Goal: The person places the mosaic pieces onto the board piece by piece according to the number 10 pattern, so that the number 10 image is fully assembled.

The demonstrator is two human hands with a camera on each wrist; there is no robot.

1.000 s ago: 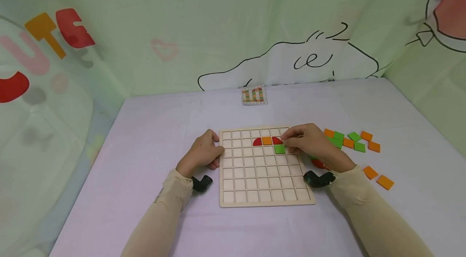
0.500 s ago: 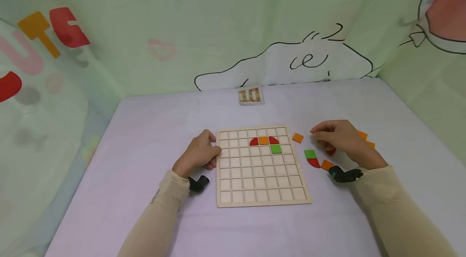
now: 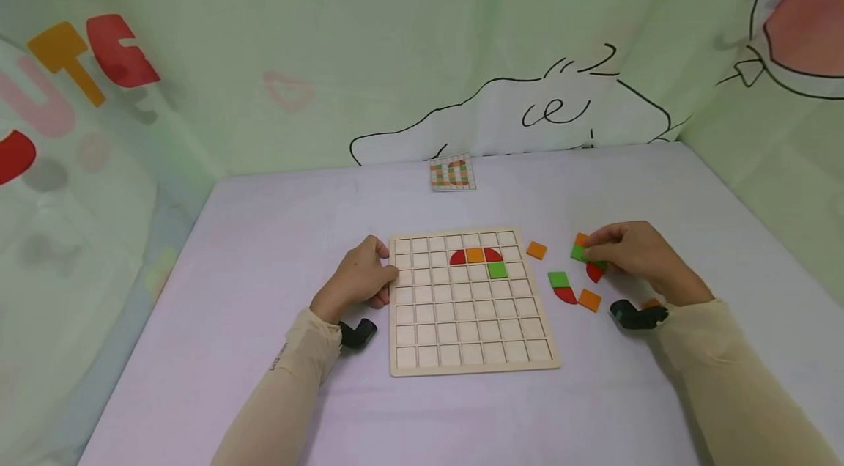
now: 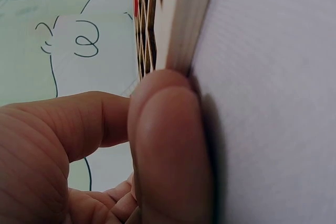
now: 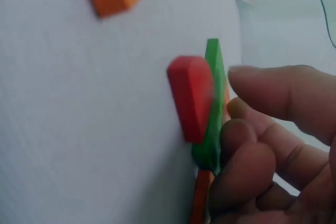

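Observation:
A wooden grid board (image 3: 442, 313) lies flat on the table. On it sit two red quarter-round tiles, an orange square tile (image 3: 475, 255) between them, and a green square tile (image 3: 497, 270) below. My left hand (image 3: 356, 277) holds the board's left edge; its fingertips meet the rim (image 4: 184, 30) in the left wrist view. My right hand (image 3: 642, 255) is at the loose tiles on the right, fingertips over a green tile (image 5: 212, 98). Its thumb and forefinger stand apart there, nothing visibly pinched. A red tile (image 5: 189, 98) lies beside the green one, partly hidden from above.
Several loose tiles lie right of the board, among them an orange tile (image 3: 537, 250), a green tile (image 3: 558, 279), a red quarter-round (image 3: 565, 295) and another orange tile (image 3: 589, 300). A patterned card (image 3: 452, 173) lies at the table's back, before a printed cloth backdrop (image 3: 369, 48).
My right hand has left the board's top-right area, where a red quarter-round now lies, and moved right to the loose tiles. The left hand stays at the board's edge.

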